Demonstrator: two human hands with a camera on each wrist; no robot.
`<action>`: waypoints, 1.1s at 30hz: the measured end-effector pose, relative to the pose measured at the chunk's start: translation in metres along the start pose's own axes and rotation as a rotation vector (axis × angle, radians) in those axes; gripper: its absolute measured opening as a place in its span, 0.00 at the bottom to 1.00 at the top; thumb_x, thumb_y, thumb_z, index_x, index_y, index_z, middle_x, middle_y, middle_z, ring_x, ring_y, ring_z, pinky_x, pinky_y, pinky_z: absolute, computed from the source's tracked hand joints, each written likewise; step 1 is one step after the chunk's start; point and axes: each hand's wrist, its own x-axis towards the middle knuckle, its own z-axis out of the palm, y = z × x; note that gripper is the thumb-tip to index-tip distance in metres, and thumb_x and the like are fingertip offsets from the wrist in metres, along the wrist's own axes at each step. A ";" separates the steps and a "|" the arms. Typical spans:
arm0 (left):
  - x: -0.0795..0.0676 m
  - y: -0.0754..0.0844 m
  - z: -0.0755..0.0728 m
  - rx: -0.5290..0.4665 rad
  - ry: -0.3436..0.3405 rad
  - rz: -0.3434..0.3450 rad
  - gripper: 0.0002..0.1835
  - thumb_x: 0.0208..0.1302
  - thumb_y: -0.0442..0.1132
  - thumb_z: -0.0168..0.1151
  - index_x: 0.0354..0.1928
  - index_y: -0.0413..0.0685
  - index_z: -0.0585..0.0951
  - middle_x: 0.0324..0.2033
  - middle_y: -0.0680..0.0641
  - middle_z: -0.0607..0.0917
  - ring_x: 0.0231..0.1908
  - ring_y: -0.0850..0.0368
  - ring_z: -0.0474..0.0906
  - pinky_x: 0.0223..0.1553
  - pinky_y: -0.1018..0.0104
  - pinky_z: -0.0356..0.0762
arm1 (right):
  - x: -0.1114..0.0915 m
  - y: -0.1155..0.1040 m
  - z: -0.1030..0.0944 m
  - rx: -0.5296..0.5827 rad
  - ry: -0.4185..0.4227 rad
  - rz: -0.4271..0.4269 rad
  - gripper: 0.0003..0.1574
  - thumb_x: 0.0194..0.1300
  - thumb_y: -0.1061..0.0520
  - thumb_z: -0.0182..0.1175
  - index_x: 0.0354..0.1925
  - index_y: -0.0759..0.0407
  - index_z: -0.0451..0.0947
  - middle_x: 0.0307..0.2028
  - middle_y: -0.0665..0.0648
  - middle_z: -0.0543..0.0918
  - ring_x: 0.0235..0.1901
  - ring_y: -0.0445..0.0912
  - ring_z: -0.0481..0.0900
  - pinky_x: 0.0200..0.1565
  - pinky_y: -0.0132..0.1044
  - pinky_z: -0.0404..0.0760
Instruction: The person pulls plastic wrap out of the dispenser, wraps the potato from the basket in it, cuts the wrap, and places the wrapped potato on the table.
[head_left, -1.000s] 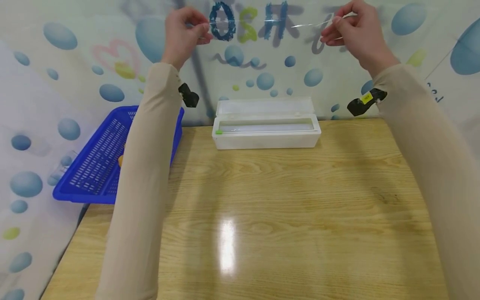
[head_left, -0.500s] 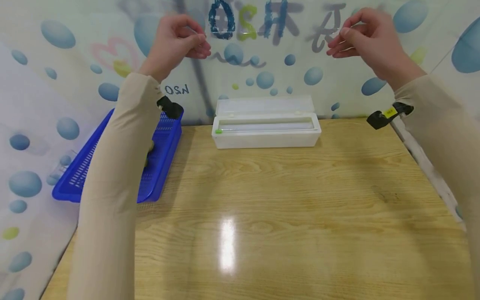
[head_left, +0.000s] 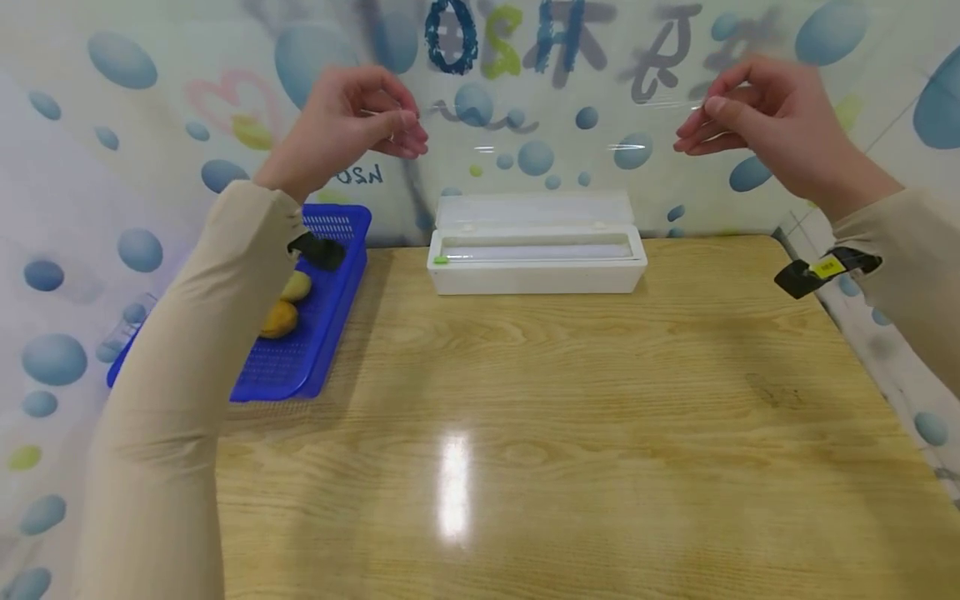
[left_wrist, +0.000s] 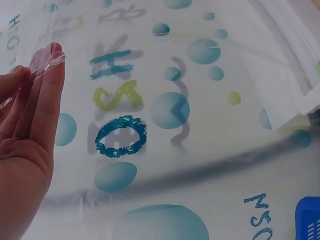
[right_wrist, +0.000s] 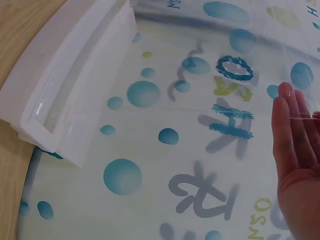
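Note:
A sheet of clear cling film [head_left: 485,149] is stretched between the two hands, seen mainly by its glints against the wall. My left hand [head_left: 352,121] pinches one side of it between thumb and fingertips; the left wrist view shows the film [left_wrist: 56,61] bunched there. My right hand [head_left: 780,121] pinches the opposite side, its thumb mostly out of frame in the right wrist view. Both hands are raised above the far end of the table. Beyond and below them stands a white cling film dispenser [head_left: 537,278], lid up, with a green slider [head_left: 441,260] at its left end.
A blue basket [head_left: 341,321] holding yellowish fruits [head_left: 279,320] stands at the table's left, partly behind the left sleeve [head_left: 176,367]. The wooden table [head_left: 570,417] reaches back to a wall sheet [head_left: 645,192] printed with blue bubbles and letters.
Both hands have come lower and nearer, moving somewhat farther apart with the film between them. More of the basket and its fruits now shows beside the left sleeve.

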 end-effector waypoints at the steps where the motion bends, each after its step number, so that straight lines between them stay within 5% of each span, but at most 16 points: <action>1: -0.003 0.000 0.001 0.000 -0.012 0.002 0.06 0.68 0.33 0.58 0.43 0.37 0.80 0.36 0.40 0.85 0.37 0.49 0.83 0.42 0.67 0.80 | -0.003 0.000 0.000 0.003 -0.011 -0.001 0.08 0.69 0.70 0.51 0.44 0.76 0.71 0.37 0.66 0.84 0.38 0.50 0.84 0.44 0.30 0.79; 9: -0.022 -0.003 0.012 -0.007 -0.152 -0.023 0.06 0.68 0.31 0.57 0.41 0.34 0.79 0.35 0.40 0.85 0.36 0.48 0.84 0.40 0.63 0.81 | -0.025 0.005 0.001 0.067 -0.132 0.019 0.09 0.69 0.75 0.47 0.44 0.79 0.71 0.39 0.66 0.81 0.41 0.52 0.82 0.43 0.35 0.80; 19: -0.059 -0.020 0.031 -0.171 -0.472 -0.089 0.05 0.69 0.28 0.56 0.41 0.31 0.76 0.36 0.33 0.84 0.36 0.42 0.83 0.39 0.53 0.82 | -0.068 0.016 0.016 -0.024 -0.429 0.134 0.11 0.69 0.77 0.40 0.42 0.75 0.70 0.35 0.66 0.78 0.37 0.53 0.83 0.40 0.40 0.82; 25: -0.082 -0.039 0.051 -0.227 -0.675 -0.180 0.03 0.70 0.28 0.53 0.40 0.33 0.75 0.37 0.33 0.83 0.40 0.40 0.82 0.44 0.49 0.80 | -0.090 0.029 0.033 -0.031 -0.600 0.184 0.14 0.67 0.79 0.42 0.41 0.69 0.71 0.34 0.64 0.78 0.36 0.50 0.82 0.40 0.40 0.82; 33: -0.110 -0.080 0.085 -0.276 -0.830 -0.260 0.02 0.66 0.24 0.53 0.37 0.33 0.75 0.35 0.37 0.82 0.39 0.44 0.80 0.44 0.49 0.80 | -0.114 0.056 0.060 -0.193 -0.805 0.259 0.08 0.71 0.68 0.51 0.38 0.55 0.69 0.31 0.52 0.73 0.32 0.45 0.75 0.32 0.36 0.77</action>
